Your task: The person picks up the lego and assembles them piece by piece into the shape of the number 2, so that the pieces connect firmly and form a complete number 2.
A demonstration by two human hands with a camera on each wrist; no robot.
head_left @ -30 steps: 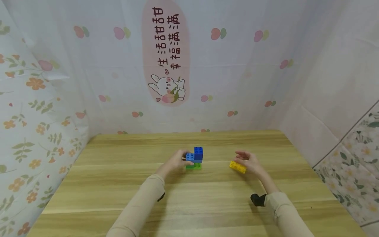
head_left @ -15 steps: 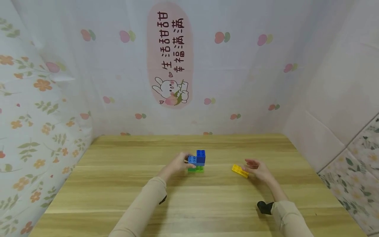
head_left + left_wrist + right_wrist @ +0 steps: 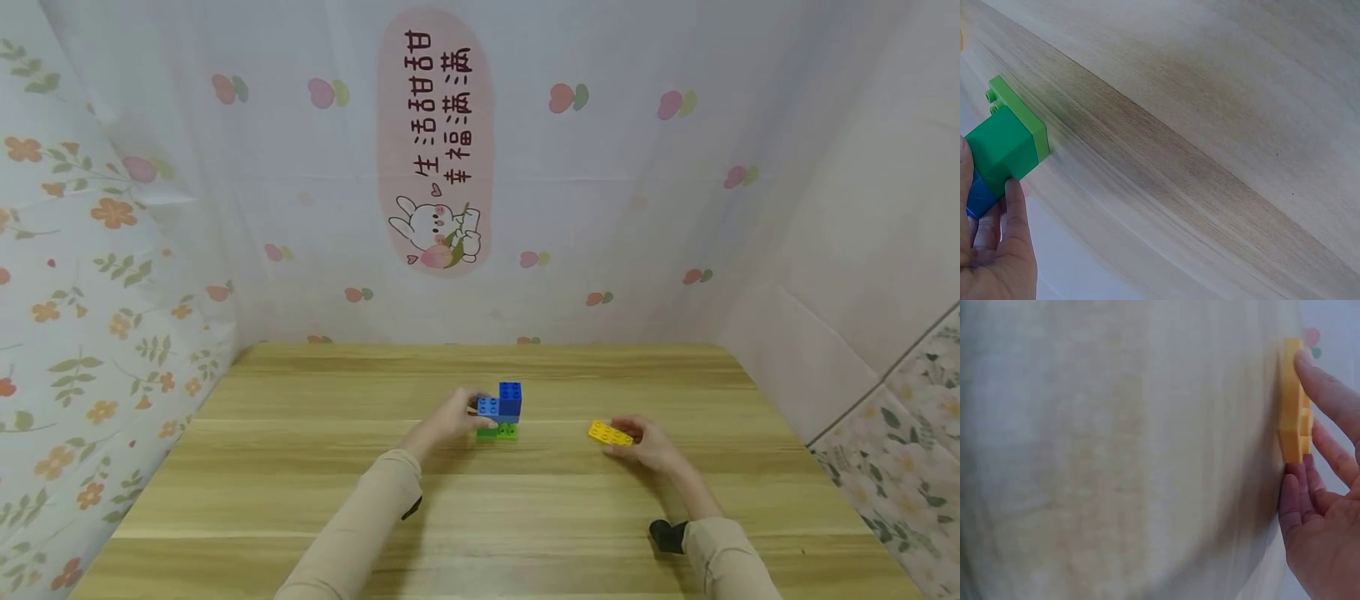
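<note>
White floral cloth [image 3: 112,283]: hangs along the left edge of the surface [image 3: 525,517].
Left sleeve [image 3: 360,517]: beige, a small black piece [image 3: 412,507] at its cuff.
Left hand [image 3: 448,417]: grips the left side of the block stack, thumb in front, fingers behind.
Rabbit print [image 3: 435,233]: on the pale cloth behind the far edge.
Block stack: near the middle of the surface, closer to the far edge; a light-green plate [image 3: 507,431] at the bottom, a dark-green block [image 3: 1007,144] on it, a lighter blue block [image 3: 488,406] above, a dark-blue block [image 3: 510,400] on top at right.
Yellow brick [image 3: 609,432]: right of the stack, well apart from it, studs up; whether it touches the surface, cannot tell.
Right hand [image 3: 648,447]: well apart from the left, holds the yellow brick between thumb and fingers.
Right sleeve [image 3: 727,554]: beige, black piece [image 3: 666,537] beside its cuff.
</note>
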